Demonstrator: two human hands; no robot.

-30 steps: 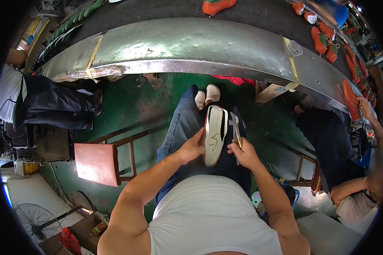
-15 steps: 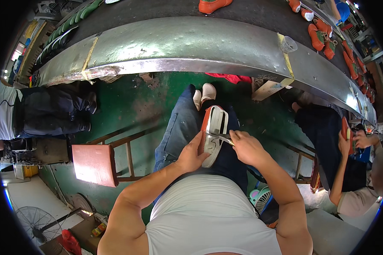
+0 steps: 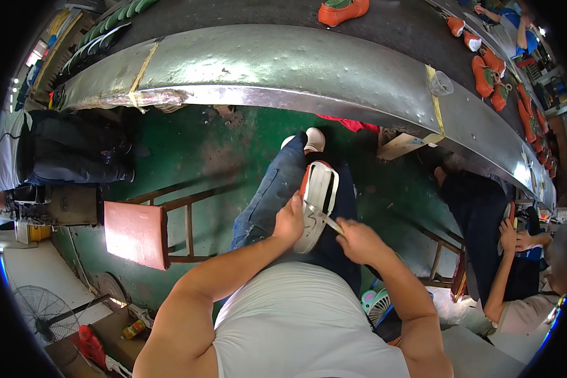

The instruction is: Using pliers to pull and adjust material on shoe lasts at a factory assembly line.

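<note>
On my lap lies an orange-red shoe (image 3: 312, 234), its pale underside facing up and its toe pointing away from me. A dark, long opening or strip runs along the far half of that underside. My left hand (image 3: 289, 218) grips the shoe's left side, thumb near the middle. From the right, my right hand (image 3: 360, 242) is closed round the yellowish handle of a slim metal hand tool (image 3: 323, 217). Its metal end reaches across the middle of the underside, close to my left thumb. I cannot make out the exact shape of the tip.
A metal-edged conveyor (image 3: 252, 63) crosses ahead, bearing an orange shoe (image 3: 343, 11) and more shoes at right. A pink-topped stool (image 3: 135, 234) stands left. One co-worker (image 3: 523, 277) sits at right with a shoe; another's dark trousers (image 3: 75, 148) show at left. A small fan (image 3: 378, 304) is beside me.
My left hand has shifted forward along the shoe, uncovering its near end. My right hand has dropped a little, with the tool now more steeply slanted. The view has shifted slightly.
</note>
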